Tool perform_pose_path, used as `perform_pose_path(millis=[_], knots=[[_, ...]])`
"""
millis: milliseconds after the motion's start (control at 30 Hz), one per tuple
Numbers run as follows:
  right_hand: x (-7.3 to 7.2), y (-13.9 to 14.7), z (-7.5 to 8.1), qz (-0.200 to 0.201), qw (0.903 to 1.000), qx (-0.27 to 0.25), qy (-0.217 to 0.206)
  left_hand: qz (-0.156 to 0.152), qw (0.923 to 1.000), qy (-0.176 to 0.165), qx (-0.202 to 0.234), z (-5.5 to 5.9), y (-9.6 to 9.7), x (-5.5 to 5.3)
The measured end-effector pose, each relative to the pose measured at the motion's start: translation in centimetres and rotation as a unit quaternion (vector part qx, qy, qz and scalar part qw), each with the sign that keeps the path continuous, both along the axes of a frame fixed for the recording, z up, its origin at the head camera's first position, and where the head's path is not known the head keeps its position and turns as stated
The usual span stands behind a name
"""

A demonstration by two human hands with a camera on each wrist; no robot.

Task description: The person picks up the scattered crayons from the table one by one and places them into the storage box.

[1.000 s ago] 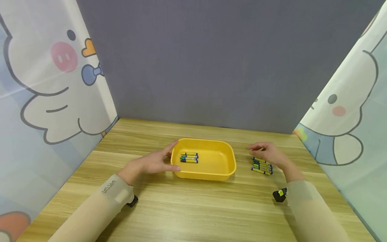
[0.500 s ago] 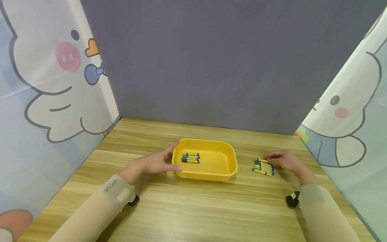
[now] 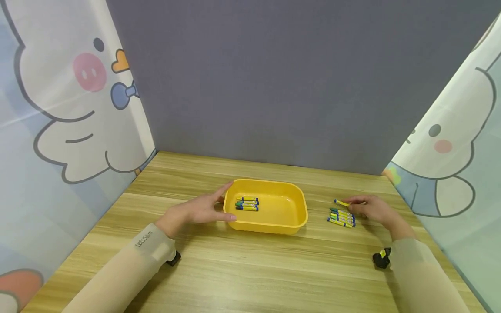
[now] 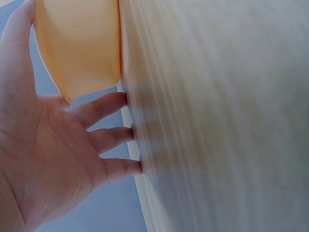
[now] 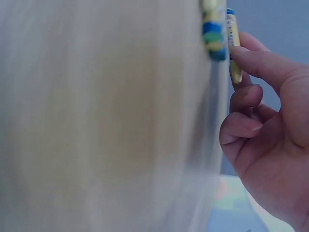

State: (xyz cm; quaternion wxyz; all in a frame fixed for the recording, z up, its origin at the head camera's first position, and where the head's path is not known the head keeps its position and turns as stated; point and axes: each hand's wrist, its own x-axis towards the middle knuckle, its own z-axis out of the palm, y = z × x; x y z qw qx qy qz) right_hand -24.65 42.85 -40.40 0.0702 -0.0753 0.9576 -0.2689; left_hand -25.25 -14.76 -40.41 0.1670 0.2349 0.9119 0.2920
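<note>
In the head view my left hand (image 3: pixel 201 209) is spread against the left end of a yellow plastic tray (image 3: pixel 287 226). Its thumb touches the near rim and its index finger the far left corner. The left wrist view has the other fingers (image 4: pixel 113 137) straight, tips at the tabletop. Inside the tray lie several wrapped crayons (image 3: pixel 247 204) in a row. Over on the right, my right hand (image 3: pixel 369 209) pinches a yellow crayon (image 5: pixel 234 31) between thumb and fingers, its remaining fingers curled. Just nearer me sits a cluster of several crayons (image 3: pixel 342 217), side by side.
The wood-grain table (image 3: pixel 250 269) carries the tray and crayons. A grey panel (image 3: pixel 266 87) closes off the back. Cartoon-printed sheets (image 3: pixel 78 130) stand at the left and right sides. A small black device (image 3: pixel 381 259) is at the right wrist.
My right hand came down to the crayon group, and the pinched yellow crayon is now apart from the others, farther back. The left hand and tray hold their place.
</note>
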Motion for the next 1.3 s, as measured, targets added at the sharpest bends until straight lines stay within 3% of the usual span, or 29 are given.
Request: perform_pose_path(millis=[400,633,1000,1300], knots=[[-0.2,-8.6,4.0,0.030,0.9955,-0.088,0.017,0.007,0.9999,0.000,-0.010,-0.3,-0.1,-0.1],[-0.6,-14.6,4.9,0.070,0.9905,-0.118,0.016,0.009,0.9999,-0.003,-0.008,-0.1,0.0,-0.1],[-1.1,-22.9,3.5,0.129,0.9753,-0.179,-0.013,0.008,0.9999,-0.005,-0.005,-0.2,0.0,0.0],[-1.7,-27.2,0.8,0.124,0.9733,-0.191,-0.029,0.005,1.0000,-0.002,-0.003,-0.1,-0.1,0.0]])
